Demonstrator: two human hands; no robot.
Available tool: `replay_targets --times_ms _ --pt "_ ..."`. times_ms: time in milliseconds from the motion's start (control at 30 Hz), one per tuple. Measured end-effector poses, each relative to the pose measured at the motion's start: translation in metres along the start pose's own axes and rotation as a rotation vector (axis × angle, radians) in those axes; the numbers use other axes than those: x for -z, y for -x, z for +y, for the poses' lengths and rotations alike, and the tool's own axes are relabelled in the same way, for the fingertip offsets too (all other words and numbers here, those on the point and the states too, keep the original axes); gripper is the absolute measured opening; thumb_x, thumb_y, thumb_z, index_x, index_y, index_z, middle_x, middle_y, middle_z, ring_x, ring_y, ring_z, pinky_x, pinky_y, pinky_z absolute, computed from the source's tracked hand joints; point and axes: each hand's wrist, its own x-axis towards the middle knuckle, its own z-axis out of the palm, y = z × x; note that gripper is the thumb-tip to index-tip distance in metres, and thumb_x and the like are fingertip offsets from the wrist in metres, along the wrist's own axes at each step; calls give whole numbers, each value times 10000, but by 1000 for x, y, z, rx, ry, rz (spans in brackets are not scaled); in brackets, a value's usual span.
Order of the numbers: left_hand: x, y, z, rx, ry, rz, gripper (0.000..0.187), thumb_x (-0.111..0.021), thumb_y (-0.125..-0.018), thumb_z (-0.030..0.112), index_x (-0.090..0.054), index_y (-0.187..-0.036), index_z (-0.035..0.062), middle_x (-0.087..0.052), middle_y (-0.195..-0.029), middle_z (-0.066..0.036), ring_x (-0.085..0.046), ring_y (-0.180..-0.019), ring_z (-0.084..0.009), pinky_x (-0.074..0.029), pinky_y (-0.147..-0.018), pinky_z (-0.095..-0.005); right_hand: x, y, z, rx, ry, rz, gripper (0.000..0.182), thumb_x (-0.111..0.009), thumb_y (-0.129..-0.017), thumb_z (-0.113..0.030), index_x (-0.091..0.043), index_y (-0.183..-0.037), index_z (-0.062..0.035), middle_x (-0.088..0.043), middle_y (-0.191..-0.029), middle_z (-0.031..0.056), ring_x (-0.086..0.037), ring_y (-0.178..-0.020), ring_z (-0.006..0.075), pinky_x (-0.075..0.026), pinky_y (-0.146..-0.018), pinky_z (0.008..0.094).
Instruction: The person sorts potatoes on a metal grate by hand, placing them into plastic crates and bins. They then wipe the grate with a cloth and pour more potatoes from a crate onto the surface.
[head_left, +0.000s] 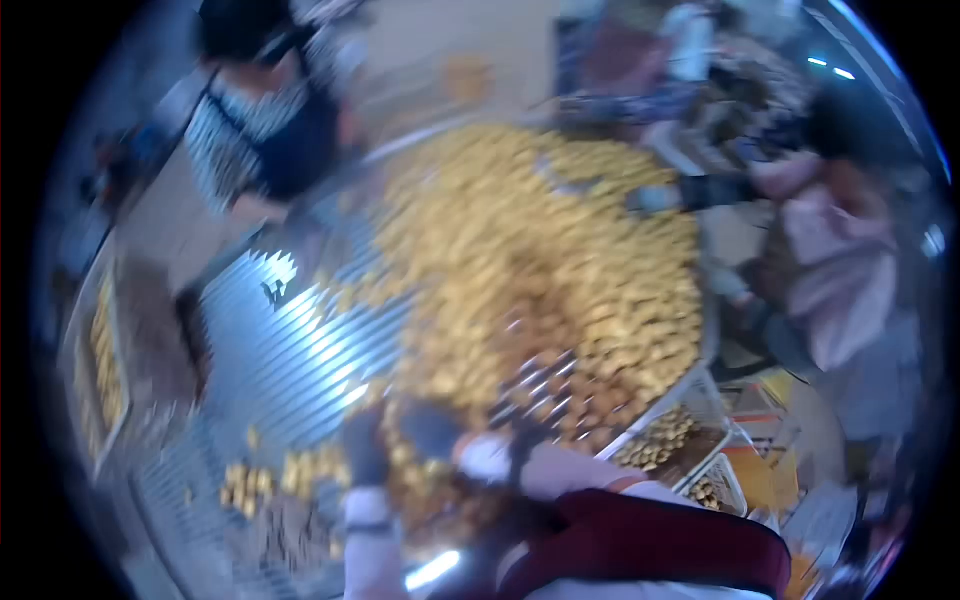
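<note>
- Two gloved hands, both blurred, are showing at lower centre: the left hand (366,447) and, just beside it, the right hand (432,428).
- The left hand is pointing away from the wearer; whether it is grasping a piece or hanging loose cannot be told.
- The right hand is hovering over or touching the near side of the heap; its grip cannot be told either.
- One large heap of small round yellow pieces (460,230), too many to count, is covering the centre of one ridged metal surface (300,350).
- One smaller loose cluster (245,488) is lying at lower left.
- Two white baskets, one larger (706,392) and one smaller (736,488), are standing at lower right, both holding similar pieces.
- One long crate (122,350) is standing at far left, also holding yellow pieces.
- Two co-workers are facing the heap: one in a dark apron (300,150), one in pink (835,260).
</note>
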Motion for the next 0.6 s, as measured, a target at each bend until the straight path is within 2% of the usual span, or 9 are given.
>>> replay_targets --times_ms 33,100,133,167,300,367,433,500,600 --pt "-30 1 -19 -38 76 210 302 -514 -909 126 -688 -1136 29 -670 -973 -206 -611 -894 -404 -490 -832 -493 -10 0 7 -3 56 -49 365 -599 -924 -164 -625 -1237 22 -617 -1271 225 -600 -1179 350 -491 -995 444" --pt "-41 -11 -21 13 478 234 264 -535 -916 88 -682 -1128 34 -683 -992 -192 -645 -882 -379 -529 -804 -475 37 32 -15 -189 -454 27 405 -608 -943 -220 -595 -1307 -42 -603 -1299 200 -602 -1166 347 -511 -953 446" --pt "-32 -16 -13 -57 213 224 298 -613 -877 88 -664 -1167 45 -667 -991 -175 -640 -906 -340 -526 -807 -432 63 50 -28 -268 -701 100 427 -613 -953 -247 -580 -1342 -75 -597 -1313 187 -603 -1159 345 -522 -932 447" --pt "-22 -21 -4 -126 -51 237 373 -690 -837 88 -645 -1206 56 -651 -990 -158 -635 -929 -301 -523 -811 -389 43 74 -28 -246 -557 53 433 -635 -945 -284 -586 -1325 -82 -609 -1273 164 -614 -1115 337 -526 -912 460" --pt "-7 -52 1 -55 227 250 348 -715 -816 115 -626 -1146 49 -602 -1029 -153 -611 -959 -301 -506 -839 -405 52 139 -14 -334 -852 78 428 -637 -951 -254 -580 -1336 -78 -606 -1290 155 -606 -1131 317 -515 -930 446" --pt "17 -55 54 -1 176 73 404 -750 -804 159 -635 -1173 39 -614 -1076 -186 -618 -1012 -331 -509 -891 -422 61 169 -10 -381 -1080 121 425 -639 -953 -239 -577 -1342 -76 -604 -1298 150 -602 -1139 307 -510 -939 440" --pt "-68 -70 -2 -95 -92 64 450 -811 -766 240 -643 -1109 1 -642 -1078 -200 -634 -971 -367 -520 -855 -452 70 193 -5 -403 -1297 170 424 -640 -956 -224 -574 -1347 -75 -602 -1306 145 -598 -1147 297 -504 -948 433" --pt "-66 -78 1 107 -26 -135 483 -819 -761 251 -628 -1127 0 -668 -1015 -185 -656 -889 -364 -533 -786 -460 74 207 -7 -378 -1455 224 422 -641 -959 -209 -571 -1353 -73 -600 -1314 141 -594 -1155 286 -498 -956 426" --pt "-66 -65 6 -105 64 -14 580 -817 -775 149 -574 -1282 6 -663 -1087 -177 -666 -962 -326 -532 -840 -428 72 218 -11 -300 -1583 308 421 -643 -963 -186 -566 -1361 -70 -598 -1326 134 -588 -1168 271 -490 -970 416"
